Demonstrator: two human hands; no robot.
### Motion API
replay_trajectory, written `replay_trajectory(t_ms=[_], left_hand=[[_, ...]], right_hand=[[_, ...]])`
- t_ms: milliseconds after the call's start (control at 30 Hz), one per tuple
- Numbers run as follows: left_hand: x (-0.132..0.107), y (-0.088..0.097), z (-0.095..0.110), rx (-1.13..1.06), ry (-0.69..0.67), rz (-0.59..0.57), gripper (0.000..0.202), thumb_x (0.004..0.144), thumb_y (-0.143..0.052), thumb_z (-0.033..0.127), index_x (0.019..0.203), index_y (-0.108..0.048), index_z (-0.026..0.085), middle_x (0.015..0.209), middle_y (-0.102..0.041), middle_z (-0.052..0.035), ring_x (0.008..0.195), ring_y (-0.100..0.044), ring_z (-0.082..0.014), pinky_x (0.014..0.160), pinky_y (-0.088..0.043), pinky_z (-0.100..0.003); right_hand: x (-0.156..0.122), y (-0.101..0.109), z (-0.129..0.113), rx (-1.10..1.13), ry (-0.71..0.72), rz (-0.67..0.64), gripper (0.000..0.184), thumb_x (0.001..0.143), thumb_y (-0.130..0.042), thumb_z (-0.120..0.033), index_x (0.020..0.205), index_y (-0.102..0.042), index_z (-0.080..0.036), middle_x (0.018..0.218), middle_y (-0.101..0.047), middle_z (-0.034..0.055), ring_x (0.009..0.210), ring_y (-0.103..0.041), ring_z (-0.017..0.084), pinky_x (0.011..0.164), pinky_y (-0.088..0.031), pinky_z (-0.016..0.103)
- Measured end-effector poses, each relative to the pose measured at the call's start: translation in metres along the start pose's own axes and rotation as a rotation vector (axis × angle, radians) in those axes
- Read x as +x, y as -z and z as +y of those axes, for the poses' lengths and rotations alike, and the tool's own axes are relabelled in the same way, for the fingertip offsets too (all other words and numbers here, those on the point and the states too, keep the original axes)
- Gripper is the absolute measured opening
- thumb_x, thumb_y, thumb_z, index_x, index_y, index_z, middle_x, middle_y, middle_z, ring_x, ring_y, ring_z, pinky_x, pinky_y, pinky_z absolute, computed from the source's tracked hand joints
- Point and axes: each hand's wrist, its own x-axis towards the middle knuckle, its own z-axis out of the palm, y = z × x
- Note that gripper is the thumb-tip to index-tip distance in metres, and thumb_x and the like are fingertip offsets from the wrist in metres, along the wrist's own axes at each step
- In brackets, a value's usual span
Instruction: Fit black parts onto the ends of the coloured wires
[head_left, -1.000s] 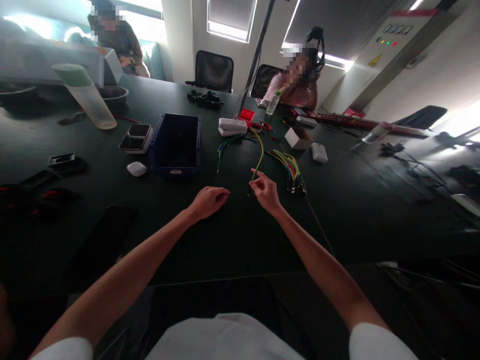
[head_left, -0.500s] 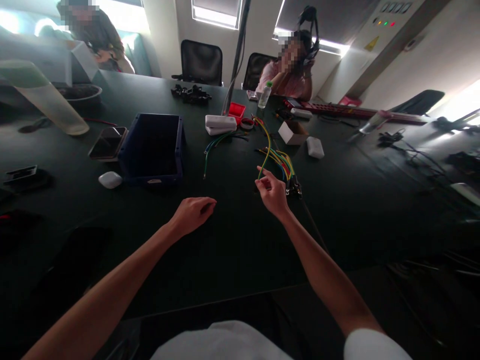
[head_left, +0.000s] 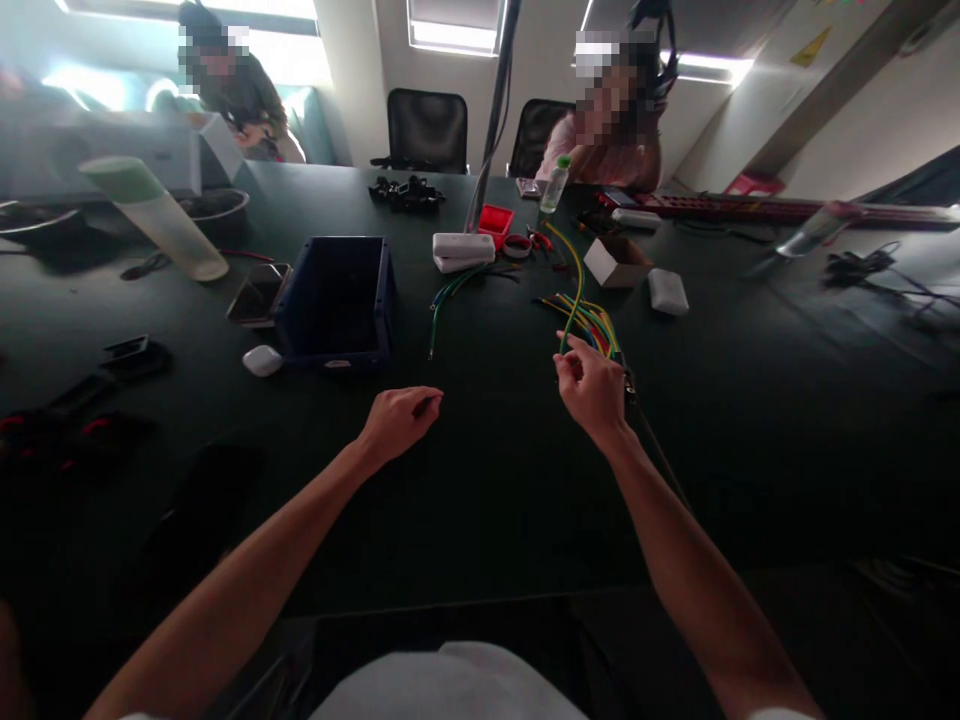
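My right hand (head_left: 592,390) is closed in a pinch on the near end of a yellow-green wire (head_left: 576,262), which arcs up and away over the table. Just beyond and partly behind that hand lies a bundle of wires (head_left: 600,318) in yellow, green, blue and red, with metal ends by the hand's right side. My left hand (head_left: 401,420) rests low over the table, fingers curled in and thumb against them; nothing shows in it. Ahead of it is a small group of dark green wires (head_left: 442,297) with metal lugs.
A blue bin (head_left: 337,350) stands at left, beside a phone (head_left: 259,293) and a white case (head_left: 262,361). Farther back are a white power block (head_left: 463,246), red tray (head_left: 495,222), tape roll (head_left: 517,246), open white box (head_left: 615,265) and bottle (head_left: 554,186). Two people are across the table.
The view has turned slightly left, so everything appears farther right. My right hand has shifted a little right with the yellow-green wire still pinched. My left hand stays curled.
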Motion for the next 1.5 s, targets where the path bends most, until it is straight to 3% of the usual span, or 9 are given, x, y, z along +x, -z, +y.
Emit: replay_trajectory(t_ms=[300,600,800,933,1100,1333,1500], left_hand=[[0.0,0.007,-0.003,0.028,0.059,0.02,0.03,0.096,-0.046,0.033,0.106,-0.069,0.016,0.08,-0.071,-0.0035,0.059,-0.06,-0.0118,0.056,-0.047,-0.025],[0.008,0.023,-0.018,0.182,0.271,0.382,0.023,0.09,-0.05,0.031,0.103,-0.062,0.017,0.075,-0.066,-0.002,0.065,-0.061,-0.0154,0.064,-0.046,-0.027],[0.01,0.033,-0.04,0.318,0.3,0.518,0.019,0.089,-0.047,0.027,0.101,-0.059,0.018,0.094,-0.067,-0.0078,0.093,-0.061,-0.0227,0.088,-0.045,-0.036],[0.011,0.039,-0.05,0.406,0.351,0.483,0.022,0.09,-0.045,0.026,0.104,-0.061,0.019,0.107,-0.067,-0.0099,0.107,-0.058,-0.0278,0.097,-0.039,-0.041],[0.011,0.04,-0.052,0.447,0.359,0.403,0.028,0.094,-0.038,0.026,0.106,-0.062,0.019,0.108,-0.069,-0.0091,0.103,-0.061,-0.0272,0.097,-0.036,-0.042],[0.018,0.044,-0.05,0.436,0.434,0.403,0.03,0.093,-0.038,0.028,0.108,-0.062,0.019,0.107,-0.07,-0.0089,0.104,-0.061,-0.0272,0.098,-0.036,-0.042],[0.031,0.055,-0.049,0.422,0.579,0.406,0.031,0.091,-0.042,0.031,0.112,-0.063,0.022,0.112,-0.069,-0.0101,0.103,-0.062,-0.0294,0.088,-0.044,-0.043]], right_hand=[[0.008,0.023,0.009,-0.293,-0.091,-0.011,0.038,0.092,-0.048,-0.026,0.127,-0.061,-0.017,0.104,-0.071,0.0125,0.09,-0.066,0.027,0.078,-0.048,0.037],[0.016,0.038,0.027,-0.447,-0.267,-0.1,0.036,0.094,-0.047,-0.025,0.126,-0.062,-0.017,0.111,-0.07,0.016,0.1,-0.066,0.03,0.083,-0.048,0.037],[0.018,0.04,0.039,-0.48,-0.342,-0.15,0.037,0.094,-0.046,-0.025,0.127,-0.062,-0.016,0.109,-0.071,0.0186,0.101,-0.067,0.032,0.082,-0.048,0.038],[0.02,0.041,0.046,-0.487,-0.377,-0.193,0.038,0.093,-0.047,-0.027,0.126,-0.063,-0.016,0.107,-0.071,0.0189,0.102,-0.067,0.033,0.082,-0.049,0.038],[0.02,0.04,0.05,-0.481,-0.383,-0.221,0.037,0.093,-0.046,-0.027,0.125,-0.063,-0.017,0.112,-0.07,0.0186,0.105,-0.066,0.033,0.083,-0.048,0.038],[0.02,0.04,0.054,-0.481,-0.406,-0.251,0.036,0.093,-0.046,-0.026,0.122,-0.065,-0.017,0.111,-0.071,0.0173,0.105,-0.066,0.031,0.084,-0.048,0.037],[0.02,0.041,0.055,-0.466,-0.411,-0.272,0.036,0.094,-0.045,-0.026,0.122,-0.065,-0.017,0.11,-0.071,0.0177,0.103,-0.067,0.03,0.083,-0.048,0.037]])
